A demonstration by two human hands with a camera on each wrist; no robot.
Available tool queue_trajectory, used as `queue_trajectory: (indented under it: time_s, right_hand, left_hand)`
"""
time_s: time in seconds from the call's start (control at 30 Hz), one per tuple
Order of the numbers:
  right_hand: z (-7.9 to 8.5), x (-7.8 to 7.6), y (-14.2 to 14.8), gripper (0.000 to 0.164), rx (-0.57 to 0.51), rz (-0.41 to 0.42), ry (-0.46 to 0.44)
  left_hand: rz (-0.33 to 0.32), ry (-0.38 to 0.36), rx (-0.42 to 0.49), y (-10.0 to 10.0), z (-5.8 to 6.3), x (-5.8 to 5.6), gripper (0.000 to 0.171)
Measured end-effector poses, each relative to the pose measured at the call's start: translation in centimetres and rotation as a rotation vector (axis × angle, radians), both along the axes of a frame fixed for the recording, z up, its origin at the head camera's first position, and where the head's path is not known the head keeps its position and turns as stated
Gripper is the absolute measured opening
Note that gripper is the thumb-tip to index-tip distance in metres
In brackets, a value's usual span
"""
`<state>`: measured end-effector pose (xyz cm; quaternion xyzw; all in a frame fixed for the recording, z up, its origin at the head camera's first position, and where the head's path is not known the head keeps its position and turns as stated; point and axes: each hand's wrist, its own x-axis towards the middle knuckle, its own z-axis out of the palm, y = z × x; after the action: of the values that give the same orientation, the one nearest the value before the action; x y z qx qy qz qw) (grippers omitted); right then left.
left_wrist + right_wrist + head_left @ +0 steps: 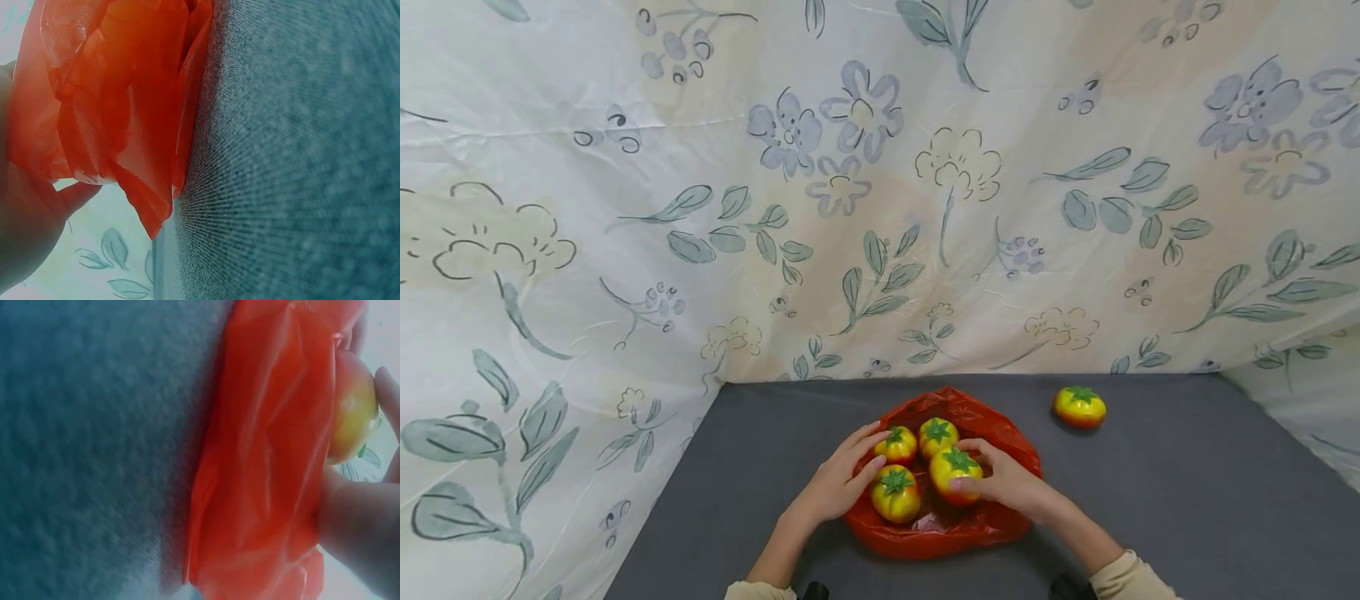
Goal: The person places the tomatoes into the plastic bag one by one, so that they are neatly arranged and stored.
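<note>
Four yellow-and-red tomatoes with green star-shaped tops lie in an open red plastic bag (pixel 910 543). My right hand (pixel 1011 482) grips the front-right tomato (pixel 955 477), thumb in front and fingers behind. In the right wrist view, that tomato (pixel 355 406) shows above the bag's wall (pixel 269 450). My left hand (pixel 838 482) reaches over the left rim, its thumb and fingers around the back-left tomato (pixel 898 447). The front-left tomato (pixel 896 493) and the back-right one (pixel 937 435) lie beside these. Plastic (pixel 119 94) hides much of my left hand (pixel 28 219) in the left wrist view.
Another tomato (pixel 1079 407) sits on the dark grey table (pixel 1157 492), right of the bag and farther back. A floral cloth (pixel 880 208) hangs behind the table and along its left and right sides.
</note>
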<state>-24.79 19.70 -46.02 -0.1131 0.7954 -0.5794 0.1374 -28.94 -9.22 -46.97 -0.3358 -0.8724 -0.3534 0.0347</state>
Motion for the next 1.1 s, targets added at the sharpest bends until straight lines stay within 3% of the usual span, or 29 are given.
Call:
queue_trajectory:
  time_s: [0.3,1.1]
  right_hand:
    - [-0.5,0.0,-0.9,0.067,0.138,0.015,0.080]
    - [-0.8,0.3,-1.9,0.066,0.165,0.029,0.077]
  left_hand:
    - [-0.001,-0.002,-0.005,0.0,0.0,-0.1,0.047]
    - [-0.016,-0.004,-0.001,-0.2,0.1,0.0,0.046]
